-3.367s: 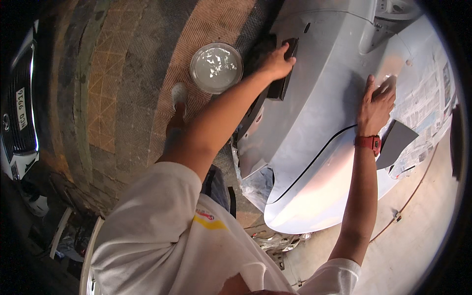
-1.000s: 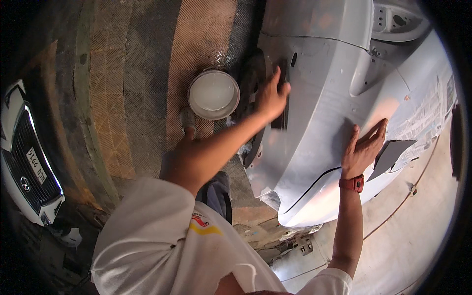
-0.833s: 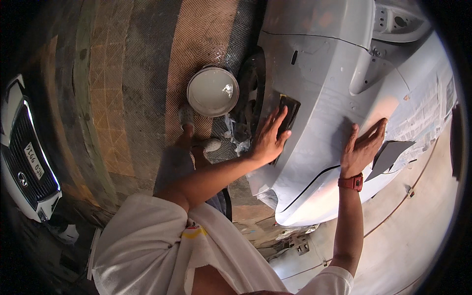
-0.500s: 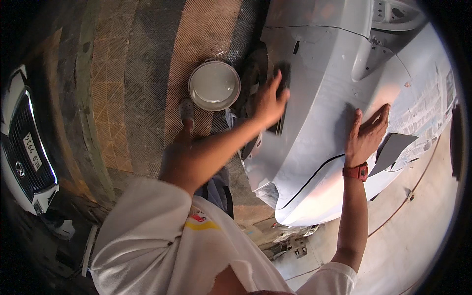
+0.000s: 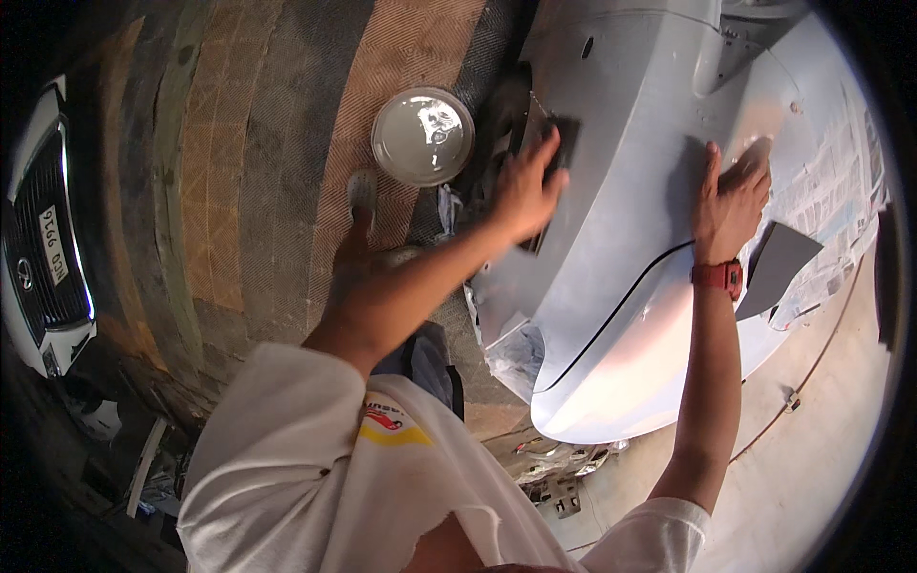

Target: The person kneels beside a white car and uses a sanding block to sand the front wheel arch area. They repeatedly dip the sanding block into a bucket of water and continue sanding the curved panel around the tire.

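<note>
My left hand (image 5: 527, 191) is at the car's grey-primed side panel (image 5: 597, 191), above the wheel arch. Its fingers curl over a flat, dark rectangular sanding sheet (image 5: 570, 141), partly covered by the hand and slightly blurred. My right hand (image 5: 731, 205), with a red watch at the wrist, rests palm down on the primed upper panel, thumb apart from the fingers and nothing visibly held. Beside that wrist lies a loose dark grey sheet (image 5: 778, 267), probably sandpaper. A round tub of cloudy liquid (image 5: 380, 143) stands on the floor left of my left hand.
Newspaper masking (image 5: 831, 186) covers the panel's far right. Clear plastic (image 5: 516, 358) hangs at the car's near corner. A white car's front (image 5: 48, 239) stands at the far left. On the pale floor at right runs a thin cord (image 5: 812, 368); metal parts (image 5: 564, 492) lie below the panel.
My right hand has slid up and right along the panel, its fingers reaching further over. The left hand stays at the side panel with the dark sheet. The whole view has shifted slightly.
</note>
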### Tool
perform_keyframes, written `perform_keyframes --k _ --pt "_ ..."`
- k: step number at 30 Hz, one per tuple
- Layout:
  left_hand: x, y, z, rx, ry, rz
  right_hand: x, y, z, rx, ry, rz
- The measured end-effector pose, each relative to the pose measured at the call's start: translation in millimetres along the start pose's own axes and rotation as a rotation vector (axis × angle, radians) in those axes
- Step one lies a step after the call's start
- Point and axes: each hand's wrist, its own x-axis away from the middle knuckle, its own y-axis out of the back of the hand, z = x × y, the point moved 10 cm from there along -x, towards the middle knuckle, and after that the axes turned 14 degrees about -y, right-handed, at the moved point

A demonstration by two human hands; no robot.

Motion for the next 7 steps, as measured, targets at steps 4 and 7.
perform_keyframes --k 4,7 --pt "139 -23 -43 -0.128 -0.194 0.072 8 -3 -4 0.039 -0.015 -0.020" --pt "108 -18 -16 0.028 -0.053 0.018 7 -11 -7 0.066 -0.032 -0.006"
